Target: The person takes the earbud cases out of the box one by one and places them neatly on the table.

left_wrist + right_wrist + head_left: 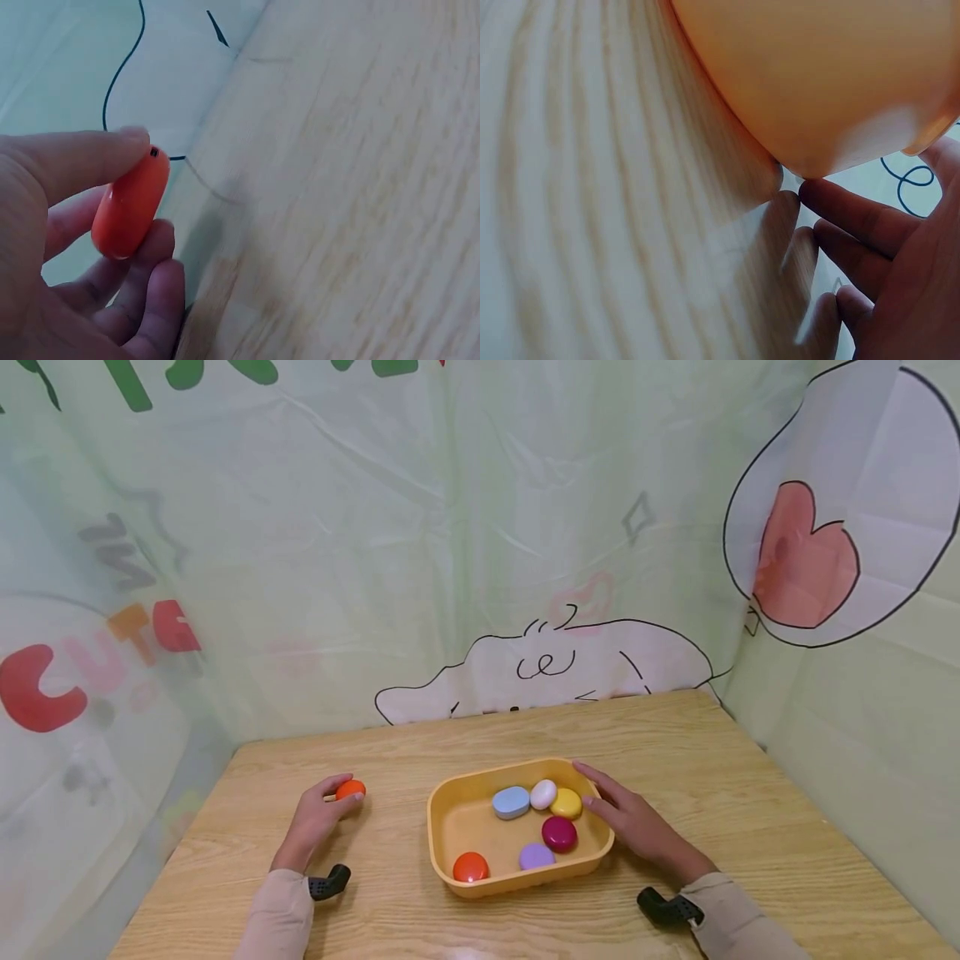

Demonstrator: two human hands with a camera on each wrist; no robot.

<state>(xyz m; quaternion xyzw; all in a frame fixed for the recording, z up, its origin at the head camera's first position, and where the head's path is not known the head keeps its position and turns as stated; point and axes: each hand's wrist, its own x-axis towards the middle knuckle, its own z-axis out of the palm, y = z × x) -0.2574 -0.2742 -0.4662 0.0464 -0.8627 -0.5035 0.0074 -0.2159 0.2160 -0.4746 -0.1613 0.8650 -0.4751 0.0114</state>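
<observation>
My left hand (315, 817) pinches a glossy orange-red pebble-shaped piece (351, 789) between thumb and fingers, close over the left part of the table. In the left wrist view the piece (133, 206) shows a rounded, thick disc form with a small dark slot near its top. At the right end of a yellow-orange tray (433, 827), my right hand (641, 827) holds the rim, thumb reaching over it. The right wrist view has its fingers (862, 217) against the tray's outer wall (817, 82).
Inside the tray lie a light blue oval piece (512, 802), a pale pink one (543, 794), a yellow one (567, 804), a dark magenta one (559, 833), a purple one (537, 857) and a red-orange one (471, 866). A printed curtain (360, 568) stands behind the wooden table (390, 918).
</observation>
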